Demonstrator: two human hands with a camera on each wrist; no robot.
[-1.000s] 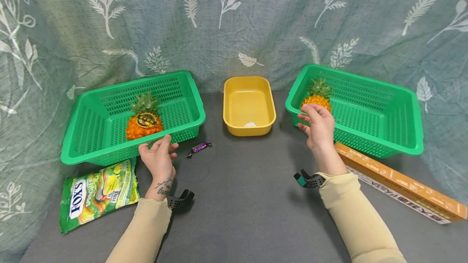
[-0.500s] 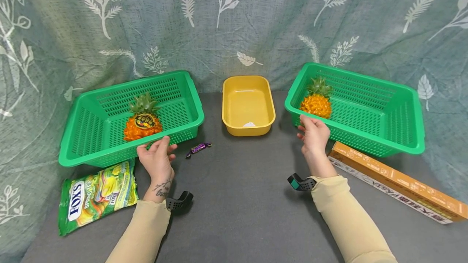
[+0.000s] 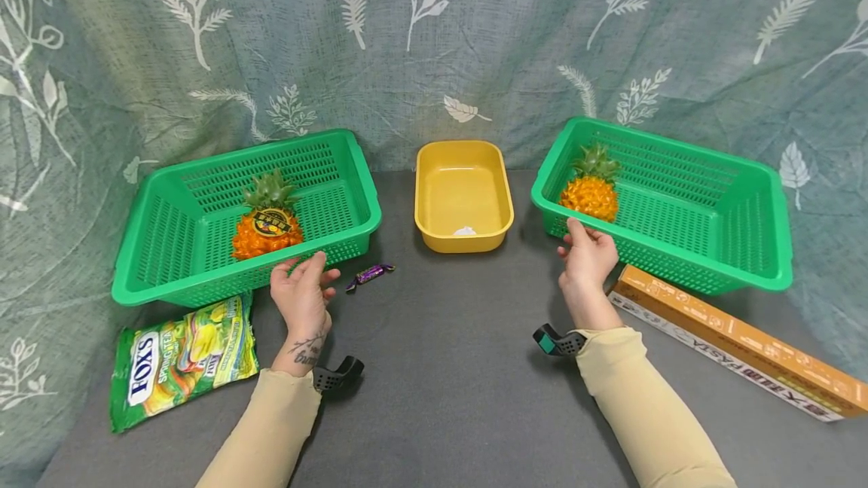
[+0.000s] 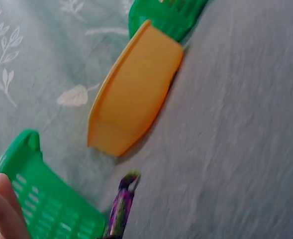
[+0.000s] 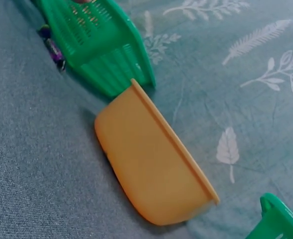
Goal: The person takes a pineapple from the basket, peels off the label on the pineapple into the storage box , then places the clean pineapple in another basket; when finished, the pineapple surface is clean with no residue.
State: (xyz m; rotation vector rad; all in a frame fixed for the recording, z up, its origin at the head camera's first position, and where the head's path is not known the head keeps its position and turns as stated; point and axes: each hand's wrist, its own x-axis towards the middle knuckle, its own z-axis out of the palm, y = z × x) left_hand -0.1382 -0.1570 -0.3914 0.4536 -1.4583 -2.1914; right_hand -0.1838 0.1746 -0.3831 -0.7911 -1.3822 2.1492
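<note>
We see the candy [image 3: 371, 274] just right of the left hand [image 3: 301, 296] (the nearer), right end toward the far edge of the surface [image 3: 441, 367]; both hands [image 3: 586, 263], loosely curled, look empty.

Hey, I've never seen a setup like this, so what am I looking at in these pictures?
There's no robot here, just a person using two bare hands. The wide view comes from a camera on the head, looking forward and down; the two tilted close views come from cameras on the wrists.

On the gray surface stand a left green basket and a right green basket, holding the left pineapple and the right pineapple. Between them is a yellow tub. Nearer the person lie a purple-wrapped candy, a FOX'S bag and a long pasta box.

The left hand and right hand are each by a basket's near rim. Neither appears to hold anything; I can't tell whether they touch the rims.
</note>
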